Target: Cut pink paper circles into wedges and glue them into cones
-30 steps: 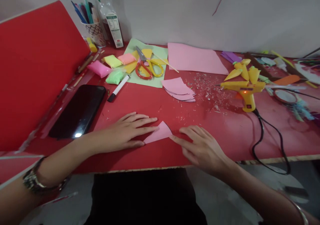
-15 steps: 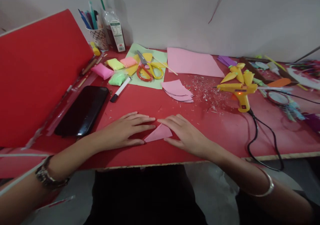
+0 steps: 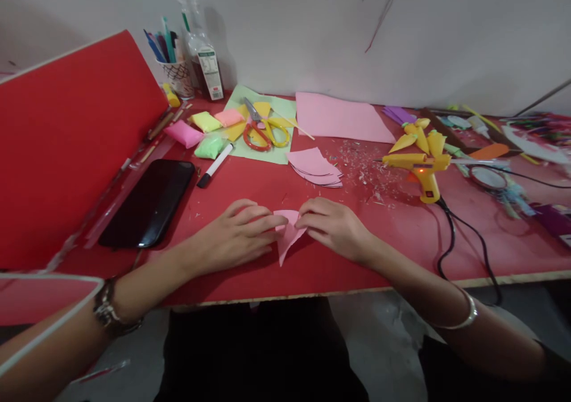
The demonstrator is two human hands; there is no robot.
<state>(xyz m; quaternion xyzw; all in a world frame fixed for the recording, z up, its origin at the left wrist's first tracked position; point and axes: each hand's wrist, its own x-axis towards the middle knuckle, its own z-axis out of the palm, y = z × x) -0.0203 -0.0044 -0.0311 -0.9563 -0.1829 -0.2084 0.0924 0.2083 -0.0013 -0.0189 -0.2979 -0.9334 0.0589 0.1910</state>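
Note:
A pink paper wedge (image 3: 286, 235) stands slightly curled near the front of the red table, its pointed end toward me. My left hand (image 3: 243, 229) has its fingertips on the wedge's left edge. On the other edge, my right hand (image 3: 332, 226) pinches the paper between thumb and fingers. Just beyond the hands lies a fanned stack of similar pink paper pieces (image 3: 312, 165). Behind that is a larger pink sheet (image 3: 343, 116).
A yellow glue gun (image 3: 422, 167) with a lit orange light stands right, its cord over the table edge. Scissors (image 3: 261, 131) rest on a green sheet (image 3: 241, 97). At left are a black phone (image 3: 149, 203), a marker (image 3: 215, 165) and a glass bottle (image 3: 207, 69).
The pink wedge has turned so that its point faces me instead of left, and it curls more. My right hand's fingers have closed on its right edge; the left fingers have bent in.

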